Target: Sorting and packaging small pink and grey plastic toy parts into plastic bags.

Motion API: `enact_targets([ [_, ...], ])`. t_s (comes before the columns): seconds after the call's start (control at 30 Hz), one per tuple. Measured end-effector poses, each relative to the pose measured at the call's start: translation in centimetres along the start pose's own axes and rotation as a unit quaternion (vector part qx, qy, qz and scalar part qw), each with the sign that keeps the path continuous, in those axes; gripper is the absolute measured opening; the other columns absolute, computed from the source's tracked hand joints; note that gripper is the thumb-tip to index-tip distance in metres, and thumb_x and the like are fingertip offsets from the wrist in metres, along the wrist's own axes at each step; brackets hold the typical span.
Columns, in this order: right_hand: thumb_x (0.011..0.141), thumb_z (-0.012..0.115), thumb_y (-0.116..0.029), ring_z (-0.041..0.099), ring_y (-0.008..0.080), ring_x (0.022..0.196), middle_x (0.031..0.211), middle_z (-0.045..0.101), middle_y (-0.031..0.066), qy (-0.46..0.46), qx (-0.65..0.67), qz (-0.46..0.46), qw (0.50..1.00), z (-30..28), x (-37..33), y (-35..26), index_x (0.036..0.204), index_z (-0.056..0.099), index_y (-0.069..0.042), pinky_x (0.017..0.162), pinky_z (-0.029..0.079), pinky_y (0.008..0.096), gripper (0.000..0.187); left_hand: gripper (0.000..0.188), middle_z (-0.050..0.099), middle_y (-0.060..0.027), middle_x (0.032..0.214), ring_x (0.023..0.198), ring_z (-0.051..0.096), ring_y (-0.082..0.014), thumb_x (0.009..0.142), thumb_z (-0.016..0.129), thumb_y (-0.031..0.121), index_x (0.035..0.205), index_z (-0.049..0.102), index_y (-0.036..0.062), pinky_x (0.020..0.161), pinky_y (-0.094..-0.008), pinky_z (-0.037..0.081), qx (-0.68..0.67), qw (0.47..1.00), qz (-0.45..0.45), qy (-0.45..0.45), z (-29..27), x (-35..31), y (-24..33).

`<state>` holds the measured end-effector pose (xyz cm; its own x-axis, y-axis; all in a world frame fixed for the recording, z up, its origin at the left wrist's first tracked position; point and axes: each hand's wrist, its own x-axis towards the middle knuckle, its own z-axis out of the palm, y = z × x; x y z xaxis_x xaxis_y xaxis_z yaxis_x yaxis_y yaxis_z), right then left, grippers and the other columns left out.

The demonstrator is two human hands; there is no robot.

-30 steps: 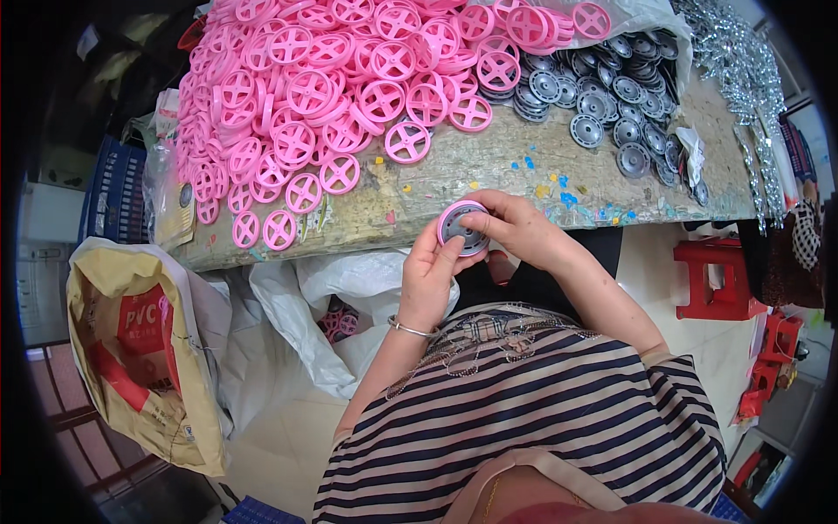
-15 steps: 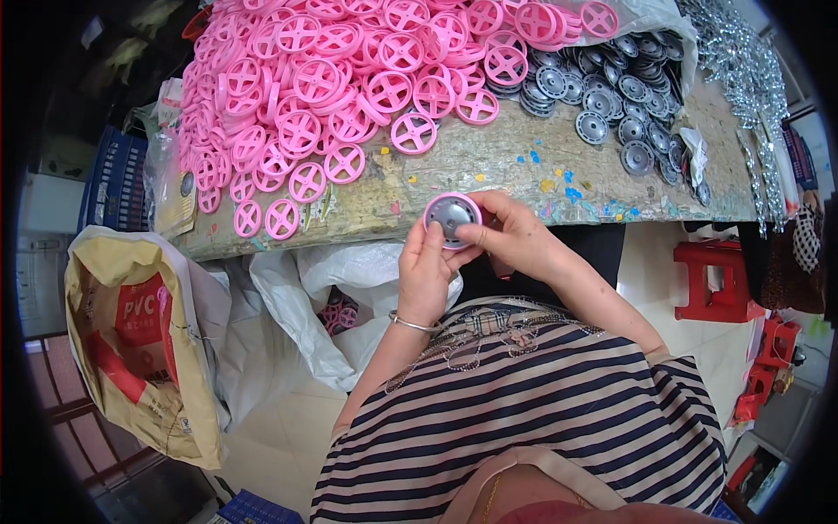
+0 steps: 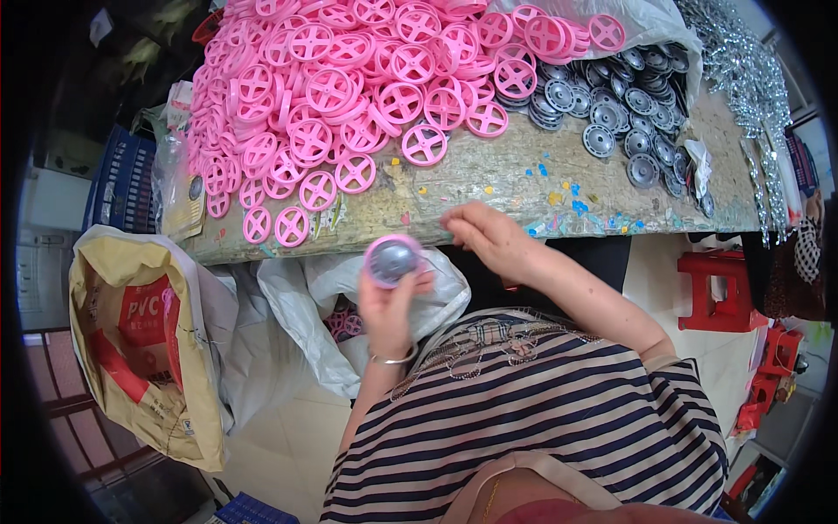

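Note:
My left hand (image 3: pixel 388 307) grips a pink wheel ring with a grey disc set in its middle (image 3: pixel 393 260), held tilted in front of the table's edge; motion blurs it a little. Apart from it, my right hand (image 3: pixel 489 237) is over the table's front edge, its fingers bent together and nothing visible in them. Beyond my hands, a large heap of pink four-spoked wheel rings (image 3: pixel 327 92) covers the table's left and middle. Right of that heap lies a pile of grey round discs (image 3: pixel 642 103).
An open white sack (image 3: pixel 301 336) with several pink-and-dark wheels (image 3: pixel 346 323) inside hangs below the table edge (image 3: pixel 511 234). A tan paper sack (image 3: pixel 96 262) stands open at the left. Silver tinsel (image 3: pixel 738 65) drapes over the table's right end; a red stool (image 3: pixel 720 288) stands below.
My left hand has carried the wheel left and down, away from my right hand. My right hand has let go of it and stays near the table's edge.

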<state>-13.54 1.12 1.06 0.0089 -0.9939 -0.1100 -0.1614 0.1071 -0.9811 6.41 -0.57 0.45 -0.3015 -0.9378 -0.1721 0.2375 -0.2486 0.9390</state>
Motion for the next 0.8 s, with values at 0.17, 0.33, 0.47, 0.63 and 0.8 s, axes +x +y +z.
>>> enact_targets([
  [0.17, 0.089, 0.055, -0.013, 0.054, 0.0323, 0.099, 0.105, 0.055, 0.0162, 0.114, -0.248, -0.185, 0.944, -1.7, 6.0, 0.8, 0.111, 0.055, -0.002, 0.087, 0.043, 0.0386, 0.024, 0.040, 0.062, -0.0139, 0.100, 0.077, 0.065, -0.0177, 0.088, 0.055, 0.004, 0.126, 0.041, -0.0005, 0.066, -0.0282, 0.054, 0.138, 0.975, 0.058, 0.167, -10.9, -3.2, -1.5],
  [0.33, 0.082, 0.062, -0.013, 0.051, 0.0338, 0.103, 0.105, 0.055, 0.0132, 0.150, -0.429, -0.170, 0.874, -2.1, 9.6, 1.7, 0.100, 0.056, -0.003, 0.086, 0.044, 0.0406, 0.022, 0.051, 0.057, -0.0154, 0.114, 0.099, 0.060, -0.0207, 0.088, 0.061, 0.011, 0.131, 0.037, -0.0027, 0.081, -0.0321, 0.050, 0.349, 0.925, -0.072, 0.129, -19.4, -4.4, -5.5],
  [0.47, 0.082, 0.064, -0.014, 0.054, 0.0332, 0.092, 0.094, 0.056, 0.0129, 0.150, -0.470, -0.186, 0.850, -3.0, 9.9, 2.4, 0.094, 0.054, -0.004, 0.080, 0.046, 0.0386, 0.019, 0.051, 0.055, -0.0145, 0.118, 0.099, 0.058, -0.0196, 0.089, 0.062, 0.016, 0.131, 0.040, -0.0012, 0.078, -0.0283, 0.051, 0.386, 0.906, 0.026, 0.172, -14.6, -3.1, -3.1],
  [0.63, 0.089, 0.059, -0.018, 0.052, 0.0145, 0.066, 0.074, 0.053, 0.0047, 0.013, -0.082, 0.003, 0.997, -2.2, 5.7, -4.5, 0.091, 0.052, -0.004, 0.061, 0.044, 0.0281, 0.016, 0.047, 0.051, -0.0142, 0.123, 0.101, 0.059, -0.0186, 0.090, 0.054, 0.000, 0.135, 0.037, 0.0024, 0.078, -0.0268, 0.052, 0.089, 0.978, 0.162, 0.094, -4.4, 1.0, -0.6],
  [0.8, 0.091, 0.057, -0.019, 0.051, 0.0109, 0.068, 0.076, 0.053, 0.0034, -0.075, 0.041, 0.046, 0.995, 0.0, 2.5, -5.8, 0.093, 0.052, -0.004, 0.062, 0.044, 0.0276, 0.016, 0.036, 0.056, -0.0139, 0.114, 0.090, 0.064, -0.0180, 0.091, 0.055, 0.004, 0.125, 0.043, 0.0019, 0.062, -0.0236, 0.055, 0.016, 0.991, 0.134, -0.021, 0.6, 4.4, -1.2],
])
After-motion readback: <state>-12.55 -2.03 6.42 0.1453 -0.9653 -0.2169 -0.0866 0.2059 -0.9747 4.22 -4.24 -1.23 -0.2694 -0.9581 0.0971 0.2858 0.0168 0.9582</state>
